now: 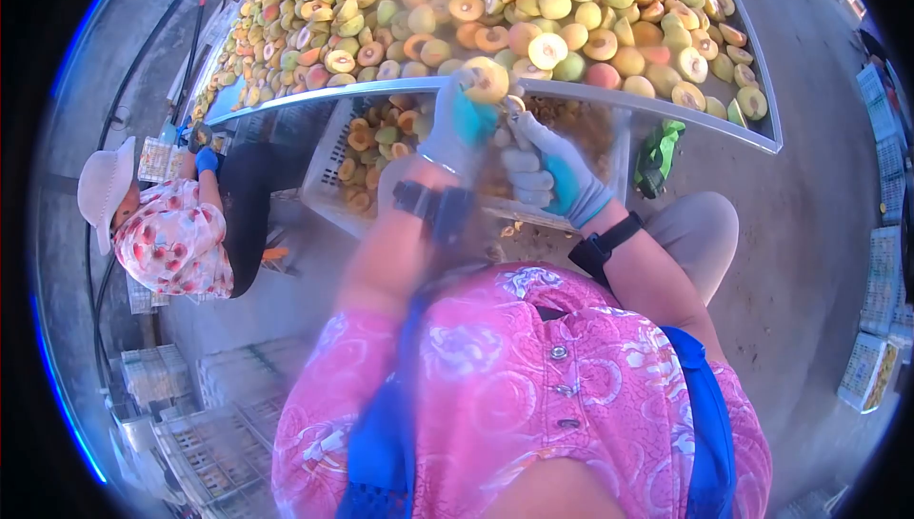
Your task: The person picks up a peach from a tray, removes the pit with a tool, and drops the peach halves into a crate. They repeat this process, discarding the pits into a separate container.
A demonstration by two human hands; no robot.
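Note:
My left hand [461, 124], in a grey glove with a teal palm, is closed around a halved yellow peach [486, 80], just over the metal table's front edge. My right hand [550, 169], gloved the same way, has its fingers curled round a small tool [515, 106] whose tip is close to the peach. The tool's exact kind is too small to tell. Beneath both hands, a white plastic crate [327, 152] holds cut peach pieces [367, 144], partly hidden by my left arm.
A metal-rimmed table [776, 129] bears a heap of whole and halved peaches [562, 5]. On the left sits a co-worker [176, 233] in a hat and blue gloves. Stacked crates [214, 443] stand lower left, more crates [868, 367] at right. A green bag [659, 152] hangs below the table.

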